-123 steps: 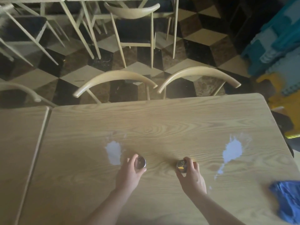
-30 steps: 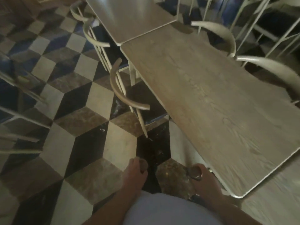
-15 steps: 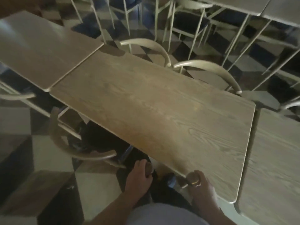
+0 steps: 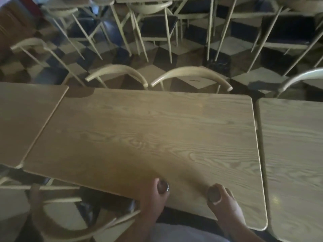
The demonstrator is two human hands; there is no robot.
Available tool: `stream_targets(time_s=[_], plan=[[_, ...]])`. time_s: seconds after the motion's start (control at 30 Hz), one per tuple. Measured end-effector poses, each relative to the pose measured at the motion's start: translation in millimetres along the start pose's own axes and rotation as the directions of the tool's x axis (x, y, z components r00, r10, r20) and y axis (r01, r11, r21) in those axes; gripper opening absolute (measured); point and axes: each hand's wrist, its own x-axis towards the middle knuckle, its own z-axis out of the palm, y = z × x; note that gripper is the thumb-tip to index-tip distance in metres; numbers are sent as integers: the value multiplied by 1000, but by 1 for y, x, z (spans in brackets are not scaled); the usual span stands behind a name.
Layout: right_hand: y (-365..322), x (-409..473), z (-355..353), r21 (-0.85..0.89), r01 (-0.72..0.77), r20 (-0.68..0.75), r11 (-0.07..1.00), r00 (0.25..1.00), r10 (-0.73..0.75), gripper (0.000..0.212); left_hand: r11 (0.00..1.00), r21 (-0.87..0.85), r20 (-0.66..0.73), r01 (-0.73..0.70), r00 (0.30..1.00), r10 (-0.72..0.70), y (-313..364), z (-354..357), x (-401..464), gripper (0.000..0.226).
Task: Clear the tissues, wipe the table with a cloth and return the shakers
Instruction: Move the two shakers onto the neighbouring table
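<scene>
1. Table (image 4: 139, 133) of pale wood grain fills the middle, with chairs (image 4: 190, 74) along its far edge.
2. Left hand (image 4: 153, 198) reaches over the near edge, fingers curled round a shaker (image 4: 162, 187).
3. Right hand (image 4: 225, 201) grips a second shaker (image 4: 213, 195) likewise.
4. Both shakers show round metal tops, low over the near edge.

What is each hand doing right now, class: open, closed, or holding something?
Left hand: closed around a shaker.
Right hand: closed around a second shaker.
</scene>
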Motion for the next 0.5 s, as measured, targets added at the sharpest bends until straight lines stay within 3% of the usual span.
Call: stream_targets(time_s=[0.2,0.33,0.5], plan=[[-15,17,-8,9,-30,-74,1000,997,31,45,951,-309,45,1,999,14,30,8,42,48],[-35,40,-9,40,-45,-85,998,995,48,49,978,-184,-42,-94,995,88,36,7,77,59],[-67,77,-13,94,-62,-117,994,990,72,52,993,-45,22,-111,993,112,48,-7,116,62]])
